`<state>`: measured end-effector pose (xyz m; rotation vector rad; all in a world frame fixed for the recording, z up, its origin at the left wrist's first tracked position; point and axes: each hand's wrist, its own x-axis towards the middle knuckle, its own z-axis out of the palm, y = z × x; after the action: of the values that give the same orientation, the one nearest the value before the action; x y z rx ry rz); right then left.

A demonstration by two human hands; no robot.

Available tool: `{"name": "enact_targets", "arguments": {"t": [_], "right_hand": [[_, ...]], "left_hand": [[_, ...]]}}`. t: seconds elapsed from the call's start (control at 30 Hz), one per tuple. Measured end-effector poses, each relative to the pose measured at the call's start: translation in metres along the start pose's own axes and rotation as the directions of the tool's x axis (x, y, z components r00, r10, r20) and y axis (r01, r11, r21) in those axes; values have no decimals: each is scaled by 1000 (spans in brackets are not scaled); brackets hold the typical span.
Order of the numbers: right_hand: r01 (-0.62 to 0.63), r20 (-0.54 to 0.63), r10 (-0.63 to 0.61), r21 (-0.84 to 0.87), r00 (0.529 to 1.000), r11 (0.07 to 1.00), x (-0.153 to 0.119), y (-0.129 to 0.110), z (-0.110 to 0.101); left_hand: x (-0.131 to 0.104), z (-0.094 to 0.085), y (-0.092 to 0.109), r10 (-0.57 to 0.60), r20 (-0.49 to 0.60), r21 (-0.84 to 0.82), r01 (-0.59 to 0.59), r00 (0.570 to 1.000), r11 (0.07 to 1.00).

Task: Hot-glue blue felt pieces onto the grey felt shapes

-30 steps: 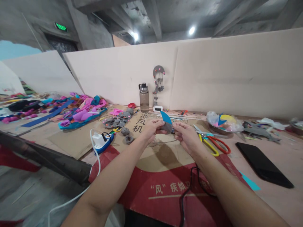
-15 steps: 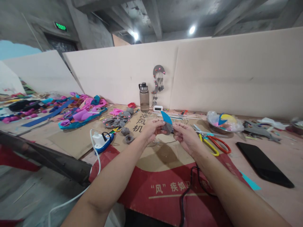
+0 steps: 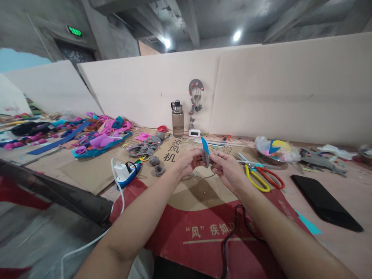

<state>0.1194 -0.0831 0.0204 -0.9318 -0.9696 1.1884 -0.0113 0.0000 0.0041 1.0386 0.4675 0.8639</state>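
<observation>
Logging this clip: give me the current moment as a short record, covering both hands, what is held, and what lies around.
Left hand: gripping a gray piece
Right hand: at that piece's right edge; exactly what it pinches is too small to tell
Held with it: a blue piece, pointing up
Right side: yellow-handled scissors, red-handled scissors, black phone
Left side: power strip, pile of gray pieces
Behind: upright bottle, gray crescent ornament against the pale board
</observation>
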Motion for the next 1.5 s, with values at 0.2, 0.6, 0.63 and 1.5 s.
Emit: {"name": "enact_targets", "arguments": {"t": [0.2,0.6,0.63,1.5], "right_hand": [[55,-82,-54,6,995,998,3,10,1],[119,-209,-112,21,972,993,10,21,-7],[116,-207,-109,23,972,993,10,21,-6],[183,-176,-200,-111,964,977,13,28,-8]], "left_hand": [[-1,4,-8,93,-39,57,-91,995,994],[-5,13,-12,121,-24,203,-113,992,973],[-5,13,-13,140,-37,227,-128,989,965],[-5,14,-10,234,-102,105,-224,967,969]]}}
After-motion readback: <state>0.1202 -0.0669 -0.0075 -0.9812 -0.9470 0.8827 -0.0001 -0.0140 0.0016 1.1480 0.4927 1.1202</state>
